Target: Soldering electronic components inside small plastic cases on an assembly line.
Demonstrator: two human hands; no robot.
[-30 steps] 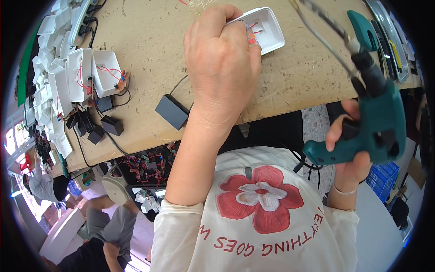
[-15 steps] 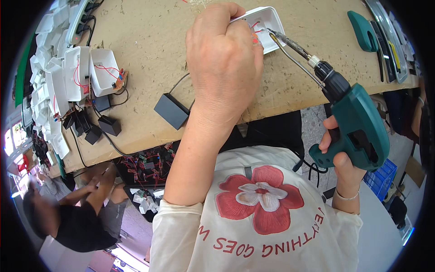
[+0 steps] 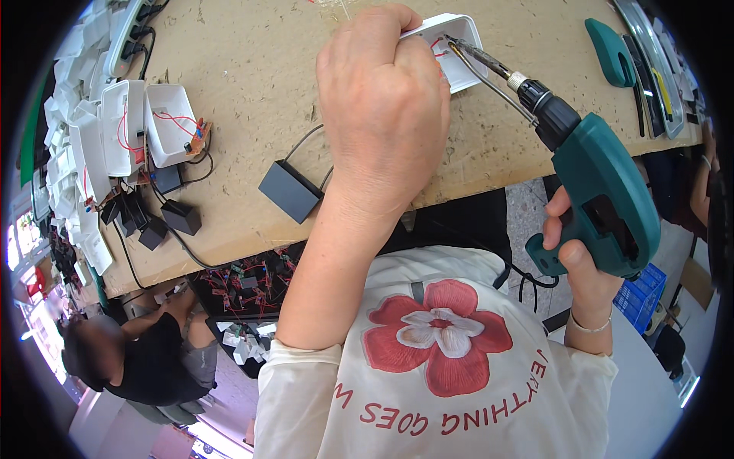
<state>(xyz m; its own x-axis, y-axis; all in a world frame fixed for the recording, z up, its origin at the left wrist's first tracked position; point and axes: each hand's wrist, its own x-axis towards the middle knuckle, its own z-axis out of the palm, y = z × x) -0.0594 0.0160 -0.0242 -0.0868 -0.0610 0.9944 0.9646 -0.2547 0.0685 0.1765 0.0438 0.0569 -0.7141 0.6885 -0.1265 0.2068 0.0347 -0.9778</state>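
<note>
My right hand (image 3: 581, 245) grips a green soldering gun (image 3: 608, 195) by its handle. Its metal tip, with a thin curved tube alongside, reaches inside a white plastic case (image 3: 468, 65) at the far edge of view. Short red wires (image 3: 439, 47) show within the case close to the tip. With its back turned up, my left hand (image 3: 382, 107) is closed on the case's left side, covering part of it; the fingertips are mostly hidden. Beside my left wrist a black power adapter (image 3: 290, 191) lies on the table, its cable running behind my hand.
White cases (image 3: 170, 115) with red wires and circuit boards stand at left, beside a heap of white shells (image 3: 65, 153). A power strip (image 3: 126, 34) lies behind. Below the table edge, a dark tray (image 3: 245, 287) holds wired boards. A co-worker (image 3: 145, 352) sits lower left.
The soldering gun has tilted slightly, and its tip has moved up and a little left inside the case. My left hand has barely shifted. The co-worker has moved right.
</note>
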